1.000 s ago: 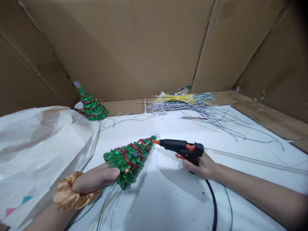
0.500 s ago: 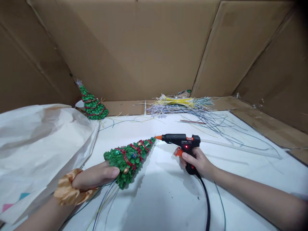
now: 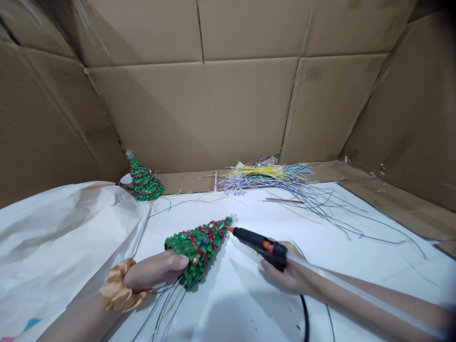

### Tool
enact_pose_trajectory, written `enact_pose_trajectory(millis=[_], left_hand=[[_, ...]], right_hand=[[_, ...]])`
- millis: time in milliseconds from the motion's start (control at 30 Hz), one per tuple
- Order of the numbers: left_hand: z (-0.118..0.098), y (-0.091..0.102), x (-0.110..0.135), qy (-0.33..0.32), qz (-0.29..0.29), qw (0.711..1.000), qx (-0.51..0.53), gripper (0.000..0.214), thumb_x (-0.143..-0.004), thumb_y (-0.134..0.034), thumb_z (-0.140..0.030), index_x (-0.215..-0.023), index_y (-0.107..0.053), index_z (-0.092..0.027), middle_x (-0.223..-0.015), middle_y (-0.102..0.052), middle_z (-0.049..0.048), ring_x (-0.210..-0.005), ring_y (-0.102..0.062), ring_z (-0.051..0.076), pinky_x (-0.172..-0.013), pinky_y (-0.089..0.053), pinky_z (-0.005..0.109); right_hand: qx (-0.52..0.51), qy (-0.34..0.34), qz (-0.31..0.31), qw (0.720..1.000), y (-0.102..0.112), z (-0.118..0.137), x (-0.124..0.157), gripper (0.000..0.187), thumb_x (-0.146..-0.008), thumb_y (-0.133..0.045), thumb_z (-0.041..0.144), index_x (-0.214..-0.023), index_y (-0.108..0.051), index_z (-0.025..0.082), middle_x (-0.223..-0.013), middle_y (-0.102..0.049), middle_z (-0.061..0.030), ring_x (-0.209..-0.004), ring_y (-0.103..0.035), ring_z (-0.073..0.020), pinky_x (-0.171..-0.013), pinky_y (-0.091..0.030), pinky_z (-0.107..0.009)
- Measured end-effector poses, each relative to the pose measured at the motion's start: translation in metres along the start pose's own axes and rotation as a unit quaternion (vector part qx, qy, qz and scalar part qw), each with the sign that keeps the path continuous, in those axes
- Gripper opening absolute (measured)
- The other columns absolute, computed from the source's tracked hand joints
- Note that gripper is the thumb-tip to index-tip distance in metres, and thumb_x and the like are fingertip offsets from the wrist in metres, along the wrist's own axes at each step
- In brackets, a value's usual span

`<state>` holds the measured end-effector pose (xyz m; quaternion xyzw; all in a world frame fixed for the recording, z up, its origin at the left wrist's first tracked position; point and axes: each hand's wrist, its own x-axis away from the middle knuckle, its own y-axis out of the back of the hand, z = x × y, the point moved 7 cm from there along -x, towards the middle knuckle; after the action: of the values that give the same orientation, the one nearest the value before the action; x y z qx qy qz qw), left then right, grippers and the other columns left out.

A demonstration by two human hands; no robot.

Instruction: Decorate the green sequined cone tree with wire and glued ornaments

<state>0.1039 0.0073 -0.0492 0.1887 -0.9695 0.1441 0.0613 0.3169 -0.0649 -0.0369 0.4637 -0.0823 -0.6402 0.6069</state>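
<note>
My left hand (image 3: 162,268) grips the base of a small green Christmas tree figurine (image 3: 197,247) with red garlands and gold balls. The figurine lies tilted, its clear star (image 3: 233,217) pointing right, and thin wires (image 3: 166,304) trail from its base. My right hand (image 3: 285,273) is wrapped round a black hot glue gun (image 3: 261,244). The gun's orange nozzle (image 3: 231,230) is close to the tree just below the star; whether it touches I cannot tell. A clear glue stick (image 3: 342,280) sticks out of the gun's back.
A second decorated tree (image 3: 144,180) stands at the back left, beside a white plastic sheet (image 3: 71,237). Bundled yellow wires (image 3: 260,169) and loose dark wires (image 3: 331,209) lie at the back right. Cardboard walls (image 3: 245,109) enclose the white tabletop (image 3: 213,313). The gun's black cord (image 3: 305,316) runs toward me.
The glue gun has turned, its back swinging toward me and its nozzle moving lower beside the tree's tip. The star now shows clear of the nozzle. My view has tilted up.
</note>
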Motion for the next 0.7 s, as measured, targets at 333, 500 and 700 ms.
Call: enact_pose_trajectory(millis=[333, 500, 700], left_hand=[[-0.007, -0.008, 0.014, 0.037, 0.011, 0.996, -0.082, 0.061, -0.073, -0.059, -0.055, -0.120, -0.054, -0.017, -0.107, -0.063, 0.0081, -0.110, -0.049, 0.029, -0.090, -0.037, 0.038], [-0.004, -0.011, 0.014, 0.044, 0.023, 0.996, -0.068, 0.060, -0.073, -0.058, -0.056, -0.117, -0.056, -0.017, -0.105, -0.064, 0.0090, -0.106, -0.051, 0.029, -0.088, -0.038, 0.038], [-0.010, -0.016, 0.012, 0.035, 0.023, 0.997, -0.071, 0.059, -0.072, -0.058, -0.055, -0.116, -0.057, -0.016, -0.105, -0.064, 0.0088, -0.107, -0.051, 0.029, -0.092, -0.036, 0.039]], right_hand=[[0.051, 0.170, 0.023, 0.984, -0.011, 0.017, 0.001, 0.004, -0.074, -0.044, 0.021, -0.079, -0.043, 0.021, -0.060, -0.050, 0.0003, -0.049, -0.042, -0.0125, -0.048, -0.031, -0.025], [0.051, 0.156, 0.029, 0.986, -0.013, 0.011, 0.005, 0.009, -0.075, -0.043, 0.022, -0.083, -0.046, 0.020, -0.061, -0.052, -0.0008, -0.051, -0.044, -0.0131, -0.049, -0.033, -0.026], [0.060, 0.167, 0.023, 0.984, -0.009, 0.021, 0.000, 0.003, -0.075, -0.044, 0.020, -0.076, -0.041, 0.022, -0.058, -0.052, 0.0002, -0.048, -0.044, -0.0127, -0.047, -0.032, -0.025]])
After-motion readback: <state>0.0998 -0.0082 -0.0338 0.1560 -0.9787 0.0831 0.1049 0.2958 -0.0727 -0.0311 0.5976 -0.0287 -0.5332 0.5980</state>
